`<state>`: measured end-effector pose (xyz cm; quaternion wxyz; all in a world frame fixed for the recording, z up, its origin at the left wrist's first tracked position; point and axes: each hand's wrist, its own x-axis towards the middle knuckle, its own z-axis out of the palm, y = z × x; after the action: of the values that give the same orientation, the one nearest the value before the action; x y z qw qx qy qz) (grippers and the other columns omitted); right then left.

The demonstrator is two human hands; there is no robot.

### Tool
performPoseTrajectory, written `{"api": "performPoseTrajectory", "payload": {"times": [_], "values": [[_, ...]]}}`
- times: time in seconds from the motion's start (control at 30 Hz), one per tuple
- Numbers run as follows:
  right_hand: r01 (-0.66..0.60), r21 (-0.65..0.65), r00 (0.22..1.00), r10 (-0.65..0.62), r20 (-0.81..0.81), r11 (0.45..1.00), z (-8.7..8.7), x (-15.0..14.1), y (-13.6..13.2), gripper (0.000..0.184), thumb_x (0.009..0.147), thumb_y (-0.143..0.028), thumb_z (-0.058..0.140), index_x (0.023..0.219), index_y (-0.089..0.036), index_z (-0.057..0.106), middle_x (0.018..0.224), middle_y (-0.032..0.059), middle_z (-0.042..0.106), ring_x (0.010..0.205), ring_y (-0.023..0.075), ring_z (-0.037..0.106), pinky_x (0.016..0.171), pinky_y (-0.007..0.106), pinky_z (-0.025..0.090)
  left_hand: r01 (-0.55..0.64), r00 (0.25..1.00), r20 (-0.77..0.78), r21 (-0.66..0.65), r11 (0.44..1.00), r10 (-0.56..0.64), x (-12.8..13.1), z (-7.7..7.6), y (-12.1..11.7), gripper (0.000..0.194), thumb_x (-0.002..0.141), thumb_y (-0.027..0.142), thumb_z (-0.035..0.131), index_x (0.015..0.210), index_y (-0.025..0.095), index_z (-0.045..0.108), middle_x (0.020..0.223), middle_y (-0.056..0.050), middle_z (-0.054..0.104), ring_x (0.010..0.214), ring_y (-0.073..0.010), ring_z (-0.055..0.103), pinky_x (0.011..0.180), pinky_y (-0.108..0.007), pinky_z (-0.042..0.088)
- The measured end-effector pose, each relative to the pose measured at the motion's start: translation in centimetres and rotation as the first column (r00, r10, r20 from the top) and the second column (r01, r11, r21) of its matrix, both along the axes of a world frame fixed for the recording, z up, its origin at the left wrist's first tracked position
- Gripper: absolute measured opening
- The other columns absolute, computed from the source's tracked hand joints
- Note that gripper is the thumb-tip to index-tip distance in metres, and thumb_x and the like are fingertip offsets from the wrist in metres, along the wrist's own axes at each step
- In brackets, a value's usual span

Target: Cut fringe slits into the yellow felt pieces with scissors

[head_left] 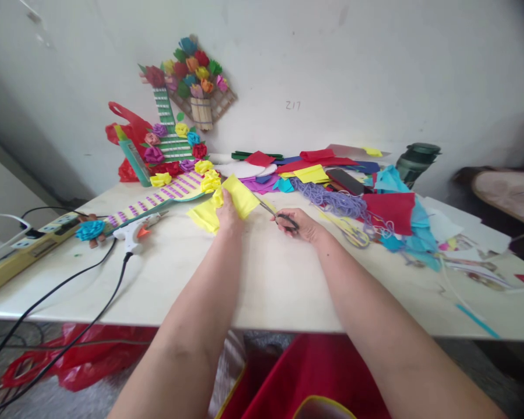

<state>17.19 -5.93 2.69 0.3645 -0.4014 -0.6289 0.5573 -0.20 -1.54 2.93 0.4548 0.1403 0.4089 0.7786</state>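
My left hand (229,216) grips a sheet of yellow crepe paper (243,199), held up over the table with folds spreading to both sides. In my right hand (303,224) is a pair of scissors (283,219), fingers through the dark handles. The blades point left toward the paper's right edge; whether they touch it I cannot tell. Just beyond my left hand lies a guitar-shaped craft (168,195) with purple and white strips and yellow paper flowers (210,180). A white glue gun (133,234) rests left of my left forearm.
A power strip (37,247) and black cords run along the left side. Coloured paper and felt, purple yarn (332,199) and a dark phone (346,181) cover the back right. A dark green bottle (414,163) stands behind them. A teal glue bottle (133,157) leans at the back left.
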Motion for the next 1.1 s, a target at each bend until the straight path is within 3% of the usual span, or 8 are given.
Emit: {"api": "performPoseTrajectory", "payload": {"times": [0.63, 0.9, 1.1], "values": [[0.01, -0.01, 1.0, -0.01, -0.004, 1.0, -0.23, -0.08, 0.32, 0.025, 0.065, -0.033, 0.061, 0.077, -0.011, 0.058, 0.046, -0.0054, 0.048, 0.034, 0.0033, 0.036, 0.033, 0.018, 0.024, -0.026, 1.0, 0.013, -0.014, 1.0, 0.026, 0.04, 0.05, -0.08, 0.048, 0.075, 0.047, 0.057, 0.114, 0.02, 0.051, 0.116, -0.009, 0.057, 0.097, -0.0194, 0.06, 0.074, -0.028, 0.053], [0.034, -0.003, 0.999, -0.034, -0.015, 0.999, -0.12, -0.24, 0.3, 0.03, 0.059, -0.033, 0.064, 0.078, -0.011, 0.059, 0.044, -0.0069, 0.046, 0.035, 0.0032, 0.035, 0.033, 0.017, 0.023, -0.03, 1.0, -0.006, -0.038, 0.999, 0.03, 0.11, 0.41, -0.37, 0.049, 0.076, 0.048, 0.055, 0.116, 0.02, 0.05, 0.118, -0.009, 0.056, 0.1, -0.0189, 0.059, 0.076, -0.028, 0.052], [0.039, 0.008, 0.999, -0.039, 0.002, 0.999, 0.03, -0.2, 0.18, 0.029, 0.061, -0.034, 0.063, 0.08, -0.011, 0.059, 0.044, -0.007, 0.046, 0.034, 0.0034, 0.035, 0.033, 0.017, 0.023, -0.025, 1.0, -0.015, -0.037, 0.999, 0.025, 0.03, 0.29, -0.3, 0.051, 0.076, 0.049, 0.054, 0.118, 0.021, 0.048, 0.119, -0.009, 0.054, 0.101, -0.0184, 0.058, 0.076, -0.028, 0.052]]}}
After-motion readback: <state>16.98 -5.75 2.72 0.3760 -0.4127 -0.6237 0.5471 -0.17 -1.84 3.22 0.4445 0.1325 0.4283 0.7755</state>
